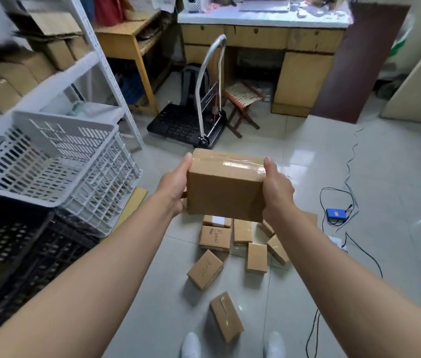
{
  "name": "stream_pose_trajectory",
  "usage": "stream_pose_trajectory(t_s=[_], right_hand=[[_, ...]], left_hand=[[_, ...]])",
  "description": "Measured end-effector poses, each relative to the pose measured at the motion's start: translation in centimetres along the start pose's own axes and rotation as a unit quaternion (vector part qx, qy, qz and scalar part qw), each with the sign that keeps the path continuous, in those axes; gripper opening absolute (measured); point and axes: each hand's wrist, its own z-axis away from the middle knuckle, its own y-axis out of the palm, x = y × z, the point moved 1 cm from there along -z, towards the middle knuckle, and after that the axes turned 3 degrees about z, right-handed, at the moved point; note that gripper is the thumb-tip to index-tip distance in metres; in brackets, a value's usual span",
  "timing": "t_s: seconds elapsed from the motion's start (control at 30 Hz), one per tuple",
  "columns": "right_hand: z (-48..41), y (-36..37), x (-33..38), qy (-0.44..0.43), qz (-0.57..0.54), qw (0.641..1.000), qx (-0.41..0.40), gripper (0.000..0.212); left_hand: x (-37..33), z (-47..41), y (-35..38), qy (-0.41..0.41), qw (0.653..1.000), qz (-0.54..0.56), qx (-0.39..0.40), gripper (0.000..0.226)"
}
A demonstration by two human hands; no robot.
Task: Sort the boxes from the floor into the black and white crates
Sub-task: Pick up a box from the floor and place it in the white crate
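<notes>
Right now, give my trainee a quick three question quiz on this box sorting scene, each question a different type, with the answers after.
1. True or false: only one hand grips the taped cardboard box.
2. Choose: the white crate and the black crate stand on the person's A) left, B) right, C) directly ahead.
3. Fill in: the small device on the floor is coloured ___.
Key: 1 false, the left hand and the right hand both grip it; 2 A; 3 blue.

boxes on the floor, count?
8. Six in a cluster under the held box: labelled box, written-on box, middle box, right-edge box, tilted box, front box. Nearer box, nearest box by the shoes. More may be hidden.
</notes>
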Motion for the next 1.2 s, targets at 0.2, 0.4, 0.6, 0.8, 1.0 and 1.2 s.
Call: stream_pose_trajectory(t_s=[0.2,0.4,0.6,0.8,1.0,1.2], right_hand=[[2.6,2.4,2.1,-0.018,-0.030,0.998,0.042,0.043],[3.9,4.7,3.3,-0.027,0.008,0.993,0.119,0.059],[5.1,6.0,3.5,-0.029,0.047,0.969,0.242,0.046],[6.1,8.2,3.4,-0.094,0.072,0.944,0.307,0.028],[8.0,12.9,3.4,-0.125,0.046,0.936,0.325,0.044],[11.7,21.5,1.8,-0.093,0.038,0.945,0.312,0.032]], left_hand=[[-2.3,2.3,-4.3,0.065,0.998,0.001,-0.019,0.029],[-3.9,4.0,-7.4,0.111,0.990,0.077,-0.036,0.028],[-1.8,5.2,-8.9,0.106,0.977,0.159,-0.099,0.029],[0.0,5.8,-11.2,0.126,0.950,0.222,-0.179,0.008],[-0.9,5.8,-16.1,0.199,0.945,0.207,-0.159,0.053],[-2.3,4.6,-25.2,0.188,0.920,0.298,-0.175,0.025]])
